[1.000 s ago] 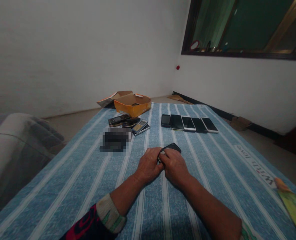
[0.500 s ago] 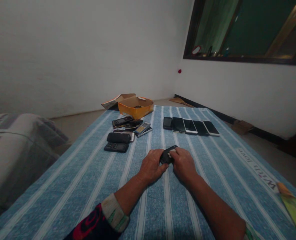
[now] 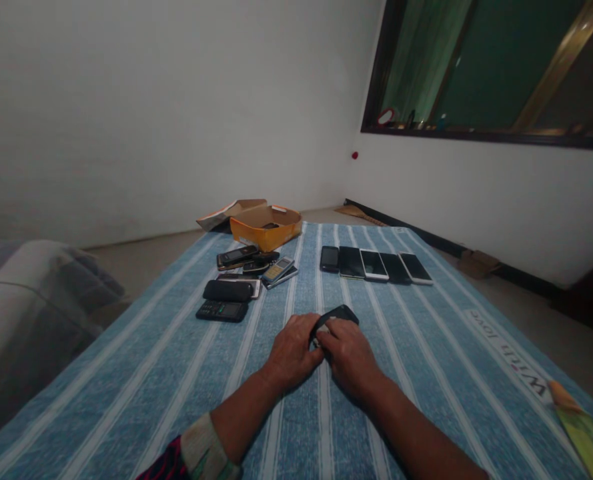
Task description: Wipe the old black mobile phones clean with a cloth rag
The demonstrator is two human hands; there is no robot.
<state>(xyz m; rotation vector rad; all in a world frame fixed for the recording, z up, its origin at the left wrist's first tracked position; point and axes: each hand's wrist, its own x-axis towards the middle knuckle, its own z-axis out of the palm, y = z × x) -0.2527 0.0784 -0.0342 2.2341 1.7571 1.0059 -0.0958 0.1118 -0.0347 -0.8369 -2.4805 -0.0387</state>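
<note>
**Item one**, at the centre of our catalogue: a dark handset, lying low on a blue-and-white striped cover, its upper edge showing beyond the hands and the rest hidden by them.

**Nearby, ahead and to the right:** a row of five smartphones laid side by side, face up. From left to right we list a small black phone, a black phone, a white-edged phone, a second black phone and a second white-edged phone.

**Nearby, ahead and to the left:** a loose cluster with a slim keypad phone, a silver keypad phone, a black pouch resting on a pale phone, and a black keypad phone just below them. An open orange cardboard box sits beyond the cluster at the far end of the cover.

**Margins:** grey bedding at the left edge, a yellow-green strip at the lower right corner, and the printed words "With love" on the cover (upside down from where we stand).

**Pose:** both forearms reach forward and meet at the handset. The left hand and right hand are curled and closed around it from either side, with the right fingers crossing toward the left hand. A small pale patch shows between them, too small for us to identify.
</note>
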